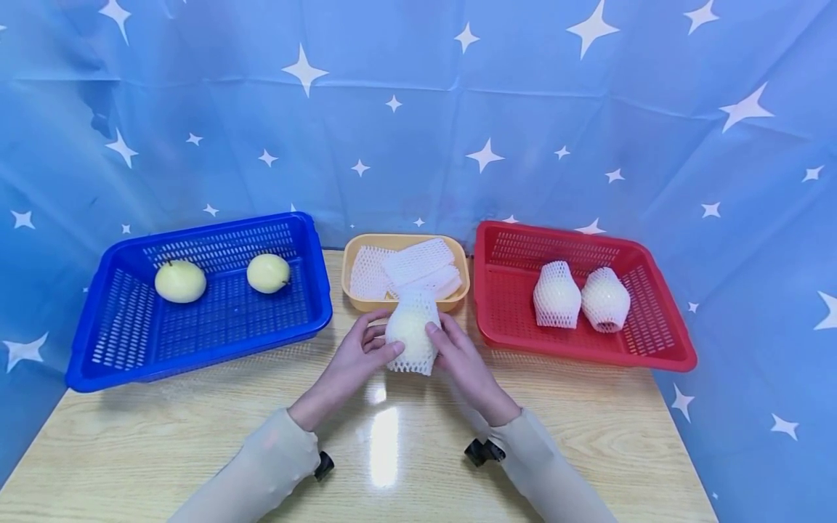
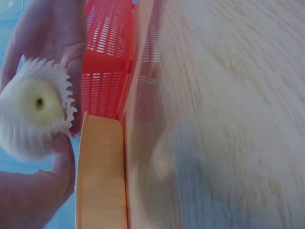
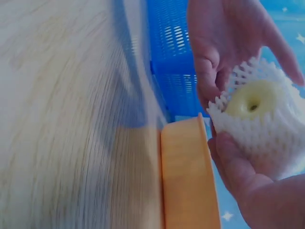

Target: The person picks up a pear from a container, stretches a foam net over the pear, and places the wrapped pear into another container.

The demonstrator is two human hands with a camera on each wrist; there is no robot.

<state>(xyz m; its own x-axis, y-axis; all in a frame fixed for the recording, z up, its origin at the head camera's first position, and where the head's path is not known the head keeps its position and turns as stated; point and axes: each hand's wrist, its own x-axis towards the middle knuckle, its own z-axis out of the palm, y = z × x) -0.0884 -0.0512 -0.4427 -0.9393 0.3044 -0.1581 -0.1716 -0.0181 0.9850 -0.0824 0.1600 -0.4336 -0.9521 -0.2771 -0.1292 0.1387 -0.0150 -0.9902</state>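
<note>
A pale yellow pear in a white foam net sleeve [image 1: 413, 334] is held up between both hands, just in front of the tan tray. My left hand [image 1: 356, 356] grips its left side, thumb in front and fingers bent behind. On the other side my right hand [image 1: 461, 357] holds it with the thumb pressed on the net. Both wrist views show the pear's dimpled end [image 2: 40, 101] through the open end of the net, whose edge flares around the fruit [image 3: 252, 102].
White foam nets [image 1: 418, 263] lie in the tan tray [image 1: 348, 294]. At left, a blue basket [image 1: 222, 349] holds two bare pears [image 1: 180, 282]. The red basket [image 1: 582, 352] at right contains two netted pears [image 1: 557, 296]. All stand on a wooden table [image 1: 196, 428] before a starry blue cloth.
</note>
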